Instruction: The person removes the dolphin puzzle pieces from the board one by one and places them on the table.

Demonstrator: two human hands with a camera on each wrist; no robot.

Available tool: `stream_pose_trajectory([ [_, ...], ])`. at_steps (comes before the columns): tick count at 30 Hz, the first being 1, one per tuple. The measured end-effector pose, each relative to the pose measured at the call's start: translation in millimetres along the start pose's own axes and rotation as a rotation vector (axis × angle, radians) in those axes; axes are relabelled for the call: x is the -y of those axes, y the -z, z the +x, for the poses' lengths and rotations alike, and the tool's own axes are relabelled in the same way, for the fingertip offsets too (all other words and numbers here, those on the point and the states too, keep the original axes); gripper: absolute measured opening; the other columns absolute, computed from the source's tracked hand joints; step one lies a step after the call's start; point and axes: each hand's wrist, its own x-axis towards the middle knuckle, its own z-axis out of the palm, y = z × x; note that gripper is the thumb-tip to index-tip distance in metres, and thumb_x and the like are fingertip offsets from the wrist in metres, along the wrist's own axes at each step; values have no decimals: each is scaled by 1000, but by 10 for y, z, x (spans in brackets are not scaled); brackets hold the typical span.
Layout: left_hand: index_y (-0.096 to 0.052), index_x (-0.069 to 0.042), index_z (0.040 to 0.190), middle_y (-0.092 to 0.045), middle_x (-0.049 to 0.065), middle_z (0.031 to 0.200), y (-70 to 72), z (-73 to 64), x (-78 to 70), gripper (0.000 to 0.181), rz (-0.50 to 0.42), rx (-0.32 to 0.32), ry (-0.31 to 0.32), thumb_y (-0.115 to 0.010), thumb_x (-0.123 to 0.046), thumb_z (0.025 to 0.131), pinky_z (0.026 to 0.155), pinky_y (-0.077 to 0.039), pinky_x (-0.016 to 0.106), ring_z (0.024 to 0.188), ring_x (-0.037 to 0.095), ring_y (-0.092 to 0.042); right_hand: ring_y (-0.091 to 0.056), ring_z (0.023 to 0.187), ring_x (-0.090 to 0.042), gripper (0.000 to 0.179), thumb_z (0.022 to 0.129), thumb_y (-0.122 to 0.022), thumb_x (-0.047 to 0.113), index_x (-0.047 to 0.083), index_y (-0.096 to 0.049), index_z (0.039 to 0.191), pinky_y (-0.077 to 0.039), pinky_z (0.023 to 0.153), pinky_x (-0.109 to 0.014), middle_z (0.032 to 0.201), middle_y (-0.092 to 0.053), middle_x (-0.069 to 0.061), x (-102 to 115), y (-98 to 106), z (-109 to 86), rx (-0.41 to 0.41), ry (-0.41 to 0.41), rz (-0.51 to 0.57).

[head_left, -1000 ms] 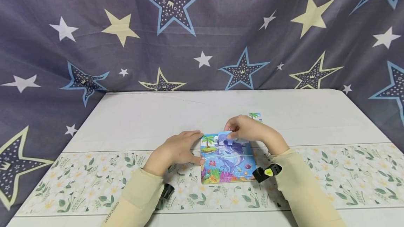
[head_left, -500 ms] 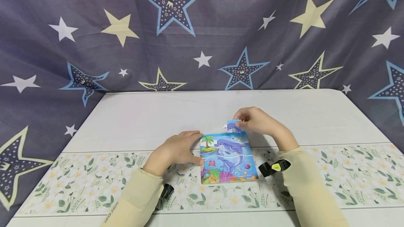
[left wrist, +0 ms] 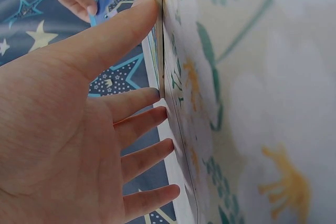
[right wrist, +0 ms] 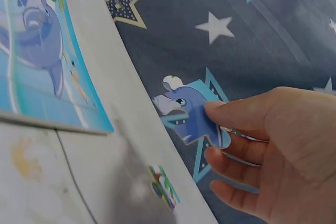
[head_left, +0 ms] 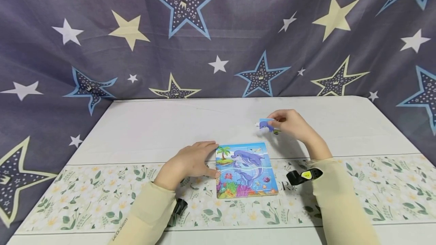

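Observation:
A puzzle board printed with dolphins, a palm tree and coral lies on the table. Along its left side rests my left hand, fingers spread, with thumb and index fingertip touching the board's edge. My right hand pinches a puzzle piece showing a dolphin's head between thumb and fingers, above the table beyond the board's far right corner. Beneath it on the table lies a second puzzle piece, partly hidden behind the held one in the head view.
The white table carries a floral strip across its nearer part. A dark star-patterned cloth hangs behind the table and at both sides. Each wrist wears a black strap.
My right hand has lifted the dolphin-head puzzle piece off the board's top and carried it away and to the right, near the other piece. The left hand has stayed at the board's edge.

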Motion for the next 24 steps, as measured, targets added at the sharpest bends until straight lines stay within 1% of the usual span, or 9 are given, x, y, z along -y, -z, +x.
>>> stream_pose_trajectory([
  [6,-36,-15,155,-30,4,160,-2,-3,0,91,-9,-1,5,-78,-49,82,115,-26,56,147,29,-26,-60,84,-24,23,97,-64,13,-5,-71,111,-48,74,-31,97,-70,-17,-116,51,1,-100,-21,21],
  [12,-36,-15,155,-30,3,160,0,-2,3,91,-3,1,7,-78,-49,82,115,-27,55,147,29,-26,-61,87,-26,26,98,-61,13,-6,-70,113,-47,78,-34,100,-70,-21,-190,74,-1,-193,-67,16],
  [15,-36,-15,155,-30,4,160,1,2,4,91,0,3,4,-78,-49,82,115,-27,56,146,29,-26,-62,95,-31,28,100,-59,14,-6,-68,117,-48,84,-38,107,-69,-24,-215,101,-17,-229,-98,46],
  [18,-36,-15,155,-30,4,160,4,0,1,91,0,3,4,-78,-49,82,115,-27,56,146,29,-26,-60,104,-35,31,101,-57,15,-7,-66,121,-47,91,-43,113,-66,-27,-231,139,-47,-257,-120,81],
  [20,-36,-15,155,-30,4,160,5,-1,-3,91,0,3,5,-78,-49,82,114,-28,56,146,29,-26,-59,106,-34,33,101,-57,16,-7,-65,123,-47,90,-41,116,-65,-27,-249,162,-68,-271,-131,93],
  [24,-36,-15,155,-30,4,160,5,-4,-10,90,2,2,6,-78,-49,82,115,-27,56,146,29,-26,-58,104,-33,34,101,-57,17,-8,-64,124,-47,86,-36,116,-65,-28,-303,185,-89,-298,-141,87],
])
